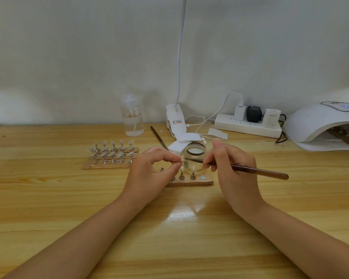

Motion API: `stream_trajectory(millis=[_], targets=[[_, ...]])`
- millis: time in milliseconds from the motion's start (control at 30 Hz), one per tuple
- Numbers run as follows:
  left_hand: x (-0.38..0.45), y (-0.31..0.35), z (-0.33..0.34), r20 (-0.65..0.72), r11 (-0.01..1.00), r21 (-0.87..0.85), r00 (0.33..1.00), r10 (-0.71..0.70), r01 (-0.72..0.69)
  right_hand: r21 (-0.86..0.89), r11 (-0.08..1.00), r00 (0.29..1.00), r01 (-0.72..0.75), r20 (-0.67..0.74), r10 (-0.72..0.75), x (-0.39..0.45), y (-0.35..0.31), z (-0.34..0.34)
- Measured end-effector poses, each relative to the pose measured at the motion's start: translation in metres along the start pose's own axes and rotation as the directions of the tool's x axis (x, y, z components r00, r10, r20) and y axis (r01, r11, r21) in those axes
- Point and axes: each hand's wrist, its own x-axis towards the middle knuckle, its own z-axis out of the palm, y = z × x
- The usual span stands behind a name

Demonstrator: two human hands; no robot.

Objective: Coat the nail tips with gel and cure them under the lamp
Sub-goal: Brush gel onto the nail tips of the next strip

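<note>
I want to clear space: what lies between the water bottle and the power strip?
In the head view, the clip lamp's base and its white cable lie between the bottle and power strip.

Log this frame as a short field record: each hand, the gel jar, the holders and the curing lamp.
left hand: pinches a nail tip on its stand
right hand: grips brush, bristles at the tip
gel jar: open, behind the near holder strip
far holder: two rows of tips
curing lamp: far right, display lit, a holder inside
</note>
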Motion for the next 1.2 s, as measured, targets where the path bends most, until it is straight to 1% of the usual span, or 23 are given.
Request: stream_trajectory(millis=[100,233,367,533,600,767,967,1067,1200], targets=[[0.0000,-0.0005,-0.0001,0.001,1.000,-0.001,1.000,0.007,-0.007,-0.065,0.997,0.999,0.038,0.027,-0.037,0.0001,-0.0009,0.0016],[0.0001,-0.0013,0.0009,-0.005,1.000,0.000,1.000,0.007,-0.007,-0.096,0.995,0.999,0.014,0.049,-0.009,0.0000,0.0000,0.0019],[-0.0003,-0.0014,0.0010,-0.009,1.000,-0.002,1.000,0.006,-0.006,-0.018,1.000,0.999,-0.013,0.034,0.013,-0.0010,-0.0004,0.0002],[-0.0001,-0.0016,0.0003,-0.008,1.000,-0.008,1.000,0.007,-0.008,0.056,0.995,0.997,-0.077,-0.020,0.078,-0.0006,-0.0004,-0.0007],[-0.0002,-0.0015,0.0004,-0.011,1.000,-0.011,1.000,0.010,-0.010,0.051,0.995,0.996,-0.083,-0.031,0.084,0.0002,0.0003,0.0002],[-0.0001,-0.0022,0.0003,-0.011,1.000,-0.011,1.000,0.019,-0.019,0.019,0.997,0.997,-0.081,0.011,0.081,0.0000,-0.0001,0.0031],[0.0001,-0.0023,0.0003,-0.011,1.000,0.007,1.000,0.020,-0.020,0.105,0.987,0.993,-0.118,0.008,0.118,-0.0026,-0.0017,0.0020],[-0.0002,-0.0025,0.0002,-0.016,1.000,-0.004,1.000,0.013,-0.013,0.104,0.987,0.993,-0.122,0.015,0.121,-0.0028,-0.0024,0.0011],[0.0001,-0.0032,0.0008,-0.030,1.000,-0.014,1.000,0.003,-0.003,0.116,0.988,0.994,-0.102,-0.037,0.106,-0.0009,-0.0029,-0.0011]])
